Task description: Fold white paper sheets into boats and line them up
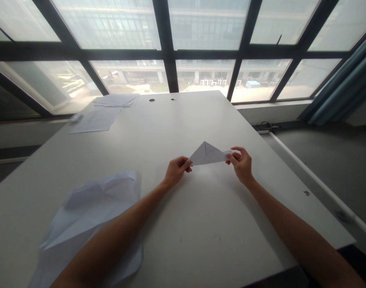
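Note:
A folded sheet of paper (207,155), triangular with its peak pointing away from me, is held up between both hands over the white table. A short dark crease or slit runs down from the peak. My left hand (177,170) pinches its left corner between thumb and fingers. At the opposite corner, my right hand (241,162) grips a small flap with thumb and fingertips, its index finger curled above. Beneath and beside my left forearm lies a large creased sheet of white paper (96,208), partly covered by the arm.
Several loose sheets (96,121) lie at the table's far left, beside a small crumpled clear item (76,118). Two round holes, one a cable hole (152,100), mark the far end of the white table (177,224). Windows stand beyond; a blue curtain (340,90) hangs right.

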Available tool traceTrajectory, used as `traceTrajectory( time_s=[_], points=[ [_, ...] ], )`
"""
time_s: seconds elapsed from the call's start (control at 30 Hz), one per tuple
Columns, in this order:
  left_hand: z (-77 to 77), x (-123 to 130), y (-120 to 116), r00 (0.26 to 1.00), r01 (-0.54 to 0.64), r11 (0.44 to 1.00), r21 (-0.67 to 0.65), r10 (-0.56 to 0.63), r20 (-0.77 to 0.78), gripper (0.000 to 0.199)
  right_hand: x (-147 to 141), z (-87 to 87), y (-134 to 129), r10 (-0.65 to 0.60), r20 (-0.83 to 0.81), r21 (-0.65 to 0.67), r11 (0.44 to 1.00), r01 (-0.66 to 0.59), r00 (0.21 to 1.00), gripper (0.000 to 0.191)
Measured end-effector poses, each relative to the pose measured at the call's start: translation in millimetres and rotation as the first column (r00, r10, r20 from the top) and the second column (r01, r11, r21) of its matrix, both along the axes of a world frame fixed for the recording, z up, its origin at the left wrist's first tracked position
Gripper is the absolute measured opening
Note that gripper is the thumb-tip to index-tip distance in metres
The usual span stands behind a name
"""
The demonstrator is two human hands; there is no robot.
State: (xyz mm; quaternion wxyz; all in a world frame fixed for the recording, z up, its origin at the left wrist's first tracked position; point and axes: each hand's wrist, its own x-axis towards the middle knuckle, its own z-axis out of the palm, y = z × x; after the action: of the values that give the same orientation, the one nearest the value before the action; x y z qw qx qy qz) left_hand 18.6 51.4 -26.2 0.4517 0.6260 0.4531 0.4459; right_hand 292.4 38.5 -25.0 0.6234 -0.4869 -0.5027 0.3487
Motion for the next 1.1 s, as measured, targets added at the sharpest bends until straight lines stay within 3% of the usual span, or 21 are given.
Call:
traceTrajectory(
  time_s=[0.07,0.2,0.53,0.7,0.83,0.97,1.1],
  points=[
    [-0.4,0,0,1.000,0.010,1.000,0.007,-0.010,-0.003,0.033,-3,1.5,0,-0.004,-0.056,-0.011,1.000,0.004,0.998,0.044],
    [-1.8,0,0,1.000,0.018,1.000,0.020,-0.018,0.020,0.031,-6,0.1,-1,-0.014,-0.066,0.026,1.000,0.015,0.998,0.030],
    [-0.6,1,0,0.999,-0.022,1.000,0.017,0.022,0.029,0.033,-4,-6.7,3,0.015,0.129,0.014,1.000,-0.017,0.991,0.023],
    [3.4,1,2,0.997,-0.022,0.996,0.092,0.028,-0.068,0.031,0,-4.3,4,0.087,0.030,-0.071,0.994,-0.085,0.996,0.021],
    [2.8,0,4,0.988,-0.026,0.999,0.046,0.033,-0.153,0.028,3,-2.7,4,0.161,0.012,-0.094,0.983,-0.159,0.987,0.033],
    [-4.4,-2,5,0.941,-0.008,0.993,0.119,0.048,-0.335,0.033,8,-6.5,8,0.158,0.262,-0.131,0.983,-0.127,0.952,0.026],
    [-6.3,-3,1,0.785,0.157,0.957,0.245,0.030,-0.619,0.034,9,-8.9,10,0.175,0.584,-0.161,0.982,-0.098,0.793,0.019]
  ],
)
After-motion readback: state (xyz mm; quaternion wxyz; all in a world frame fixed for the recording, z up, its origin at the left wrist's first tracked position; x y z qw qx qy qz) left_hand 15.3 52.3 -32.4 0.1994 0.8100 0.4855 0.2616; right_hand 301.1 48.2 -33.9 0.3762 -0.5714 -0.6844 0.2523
